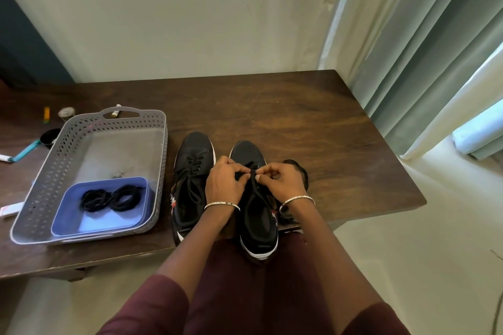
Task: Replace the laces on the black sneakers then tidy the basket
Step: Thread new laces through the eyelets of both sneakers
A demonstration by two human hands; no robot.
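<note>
Lace pinched by left hand and right hand atop right sneaker, heel at table edge toward person, probably for reach. Spare laces coiled in basket.

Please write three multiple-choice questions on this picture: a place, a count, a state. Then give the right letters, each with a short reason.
1. Where do the spare laces lie?
A) in the blue tray inside the grey basket
B) on the floor
C) inside a sneaker

2. How many black sneakers stand on the table?
A) one
B) two
C) three

3. What are the left hand and the right hand doing?
A) lying flat on the table
B) pinching the lace of the right sneaker
C) lifting the basket

Key: 1 A, the coils lie in the tray; 2 B, a pair stands side by side; 3 B, fingers of both curl on the lace.
</note>
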